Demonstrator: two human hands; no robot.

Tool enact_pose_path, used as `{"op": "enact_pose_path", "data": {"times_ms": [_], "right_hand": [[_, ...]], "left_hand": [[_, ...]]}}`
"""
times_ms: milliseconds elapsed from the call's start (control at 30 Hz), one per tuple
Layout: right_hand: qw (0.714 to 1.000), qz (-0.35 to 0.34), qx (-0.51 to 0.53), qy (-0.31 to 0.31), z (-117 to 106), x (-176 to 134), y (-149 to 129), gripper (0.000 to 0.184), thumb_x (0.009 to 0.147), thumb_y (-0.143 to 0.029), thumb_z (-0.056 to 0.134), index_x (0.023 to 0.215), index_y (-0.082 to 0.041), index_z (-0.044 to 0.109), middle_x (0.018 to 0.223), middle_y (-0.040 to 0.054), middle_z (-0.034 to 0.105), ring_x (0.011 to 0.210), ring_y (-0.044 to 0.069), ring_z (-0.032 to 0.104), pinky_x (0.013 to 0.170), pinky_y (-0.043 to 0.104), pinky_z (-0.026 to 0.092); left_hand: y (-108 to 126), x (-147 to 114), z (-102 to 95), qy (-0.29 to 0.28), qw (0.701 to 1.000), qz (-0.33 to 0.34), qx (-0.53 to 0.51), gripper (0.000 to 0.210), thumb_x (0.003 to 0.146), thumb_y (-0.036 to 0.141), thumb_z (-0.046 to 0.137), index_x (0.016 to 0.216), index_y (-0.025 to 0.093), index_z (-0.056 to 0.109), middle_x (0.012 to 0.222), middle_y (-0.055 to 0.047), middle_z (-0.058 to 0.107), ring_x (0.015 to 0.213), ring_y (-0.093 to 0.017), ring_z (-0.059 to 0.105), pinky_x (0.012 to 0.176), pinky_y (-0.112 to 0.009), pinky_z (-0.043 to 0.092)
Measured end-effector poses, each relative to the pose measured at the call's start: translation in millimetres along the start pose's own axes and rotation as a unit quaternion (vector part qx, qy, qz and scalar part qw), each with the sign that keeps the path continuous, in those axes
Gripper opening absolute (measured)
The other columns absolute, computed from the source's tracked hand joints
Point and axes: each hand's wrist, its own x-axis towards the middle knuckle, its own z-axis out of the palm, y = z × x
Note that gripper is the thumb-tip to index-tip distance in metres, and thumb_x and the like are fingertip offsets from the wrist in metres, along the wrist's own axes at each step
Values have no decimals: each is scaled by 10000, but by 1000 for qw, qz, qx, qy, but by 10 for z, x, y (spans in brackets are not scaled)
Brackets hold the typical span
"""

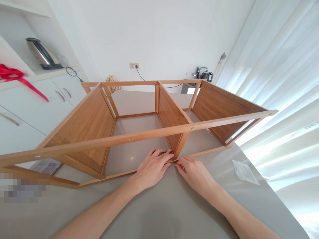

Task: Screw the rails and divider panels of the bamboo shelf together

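A wooden shelf frame (154, 132) lies on its side on the grey table, with three brown panels standing upright between its rails. My left hand (153, 167) grips the frame at the foot of the middle panel (171, 114), thumb at the lower rail and fingers against the panel. Just right of that joint, my right hand (193, 171) is closed in a pinch near the lower rail. A small dark metal piece (183, 167) shows between its fingers; its kind is mostly hidden. A screw head (193, 128) sits in the upper rail above.
The grey table (159, 212) extends under the frame. A clear plastic bag (245, 172) lies at the right near the white curtain (294, 99). Some printed paper (47, 166) is at the left. An electric kettle (42, 54) and red ribbon (17, 76) are on the cabinet.
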Motion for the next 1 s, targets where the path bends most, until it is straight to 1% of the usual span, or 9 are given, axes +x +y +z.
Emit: {"op": "enact_pose_path", "data": {"times_ms": [133, 233, 433, 567, 800, 1000], "right_hand": [[1000, 8, -2, 0, 10, -10, -6, 199, 947, -173, 556, 754, -207, 586, 763, -3, 668, 707, 155, 623, 623, 265, 343], [1000, 15, -7, 11, 34, -24, -8, 202, 940, -177, 558, 742, -209, 582, 755, -5, 667, 689, 154, 621, 608, 270, 331], [999, 18, -6, 33, 67, -19, -20, 224, 925, -183, 556, 703, -211, 565, 715, -11, 651, 642, 141, 601, 582, 270, 316], [999, 11, -4, 41, 80, -14, -31, 219, 932, -191, 546, 714, -210, 560, 729, -7, 654, 651, 141, 598, 585, 267, 313], [999, 13, 6, 38, 92, -21, -45, 215, 869, -150, 579, 677, -214, 506, 683, -22, 605, 618, 131, 558, 574, 260, 300], [999, -4, -9, 37, 78, -29, -36, 220, 916, -149, 548, 708, -214, 518, 712, -12, 617, 648, 148, 580, 596, 272, 322]], "left_hand": [[-5, -4, 5, 3, 1000, -5, -1, 268, 1009, 284, 500, 1265, 292, 579, 1389, -1, 601, 1251, -199, 522, 1059, -396, 411], [-9, -4, 10, 2, 1000, -6, -2, 265, 1012, 288, 497, 1263, 294, 583, 1402, 4, 593, 1248, -199, 521, 1060, -396, 411], [1, 1, 19, -2, 1000, 15, 24, 233, 1028, 271, 444, 1208, 270, 593, 1429, -19, 569, 1263, -215, 514, 1059, -422, 409], [1, -1, 37, 3, 999, 20, 33, 227, 1033, 266, 421, 1179, 264, 594, 1427, -22, 565, 1262, -217, 517, 1073, -434, 396], [4, -7, 83, 14, 999, 21, 40, 238, 1034, 270, 408, 1203, 262, 576, 1430, -38, 562, 1270, -222, 518, 1078, -441, 388], [1, -13, 91, 13, 999, 14, 34, 236, 1028, 269, 434, 1230, 258, 557, 1436, -27, 561, 1263, -220, 520, 1080, -436, 383]]}}
